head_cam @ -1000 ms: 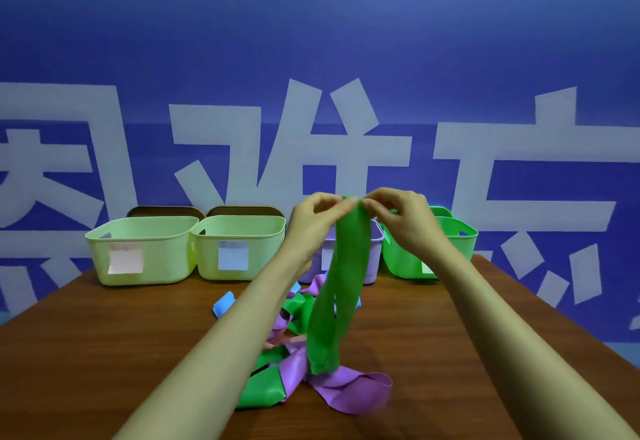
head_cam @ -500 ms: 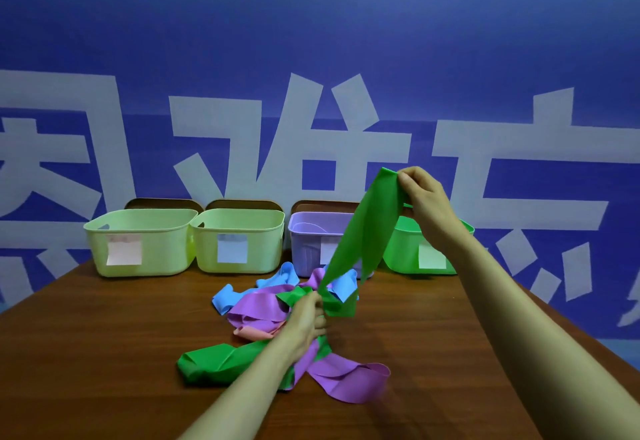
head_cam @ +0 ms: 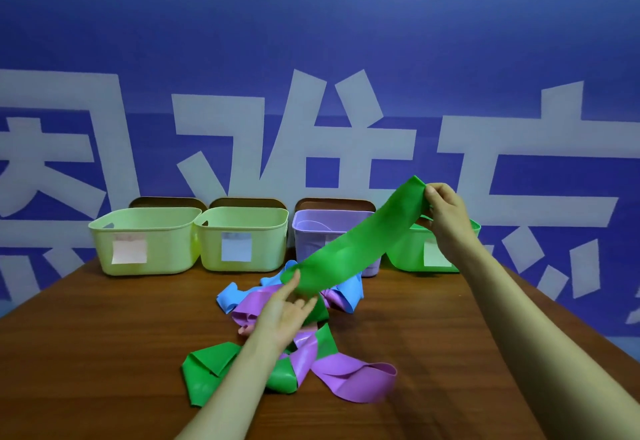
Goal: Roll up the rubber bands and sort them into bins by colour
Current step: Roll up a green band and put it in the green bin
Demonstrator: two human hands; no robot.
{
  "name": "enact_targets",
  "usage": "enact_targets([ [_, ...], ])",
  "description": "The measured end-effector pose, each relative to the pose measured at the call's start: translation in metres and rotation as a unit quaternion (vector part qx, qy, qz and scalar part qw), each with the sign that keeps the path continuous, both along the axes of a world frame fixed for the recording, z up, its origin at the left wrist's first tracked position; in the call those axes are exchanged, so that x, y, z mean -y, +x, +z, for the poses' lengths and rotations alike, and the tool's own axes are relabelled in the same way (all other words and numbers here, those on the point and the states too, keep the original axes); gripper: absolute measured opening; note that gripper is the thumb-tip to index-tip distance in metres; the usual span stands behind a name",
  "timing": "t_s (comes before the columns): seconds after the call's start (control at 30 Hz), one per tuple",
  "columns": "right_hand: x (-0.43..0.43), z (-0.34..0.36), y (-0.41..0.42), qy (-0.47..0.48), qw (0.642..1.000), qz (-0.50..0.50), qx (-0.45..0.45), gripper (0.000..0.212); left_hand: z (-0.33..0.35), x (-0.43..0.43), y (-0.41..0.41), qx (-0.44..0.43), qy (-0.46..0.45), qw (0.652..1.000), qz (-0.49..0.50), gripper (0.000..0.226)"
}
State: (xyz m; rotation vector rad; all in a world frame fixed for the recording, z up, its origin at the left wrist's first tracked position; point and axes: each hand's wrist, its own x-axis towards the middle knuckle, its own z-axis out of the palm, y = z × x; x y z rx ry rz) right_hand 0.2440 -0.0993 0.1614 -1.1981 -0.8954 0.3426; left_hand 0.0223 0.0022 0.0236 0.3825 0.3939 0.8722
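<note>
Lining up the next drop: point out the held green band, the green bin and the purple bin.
held green band (head_cam: 349, 249), head view, middle of the strip.
green bin (head_cam: 407, 259), head view, lower left of front wall.
purple bin (head_cam: 308, 242), head view, front wall above the band.

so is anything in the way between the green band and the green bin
Nothing visible does: the right hand holds the green band by its upper end, in the air right by the green bin.
</note>
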Motion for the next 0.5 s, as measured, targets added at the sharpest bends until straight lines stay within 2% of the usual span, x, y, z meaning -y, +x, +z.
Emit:
enact_targets([
  [0.13, 0.001, 0.005, -0.005, 0.01, 0.999, 0.029, 0.023, 0.021, -0.019, -0.003, 0.008, -0.105, -0.031, 0.994, 0.026, 0.016],
  [0.33, 0.0, 0.017, -0.009, 0.042, 0.998, 0.037, 0.04, 0.013, -0.028, -0.003, 0.015, -0.24, 0.032, 0.967, 0.079, 0.017],
  [0.37, 0.001, 0.019, -0.011, 0.034, 0.997, 0.051, 0.055, 0.011, -0.028, -0.003, 0.018, -0.285, 0.067, 0.952, 0.093, 0.021],
  [0.43, 0.004, 0.022, -0.015, 0.001, 0.99, 0.086, 0.112, 0.009, -0.017, -0.002, 0.022, -0.393, 0.198, 0.889, 0.125, 0.035],
  [0.5, 0.007, 0.025, -0.021, -0.033, 0.977, 0.124, 0.172, 0.008, 0.017, 0.009, 0.026, -0.382, 0.32, 0.853, 0.152, 0.052],
])
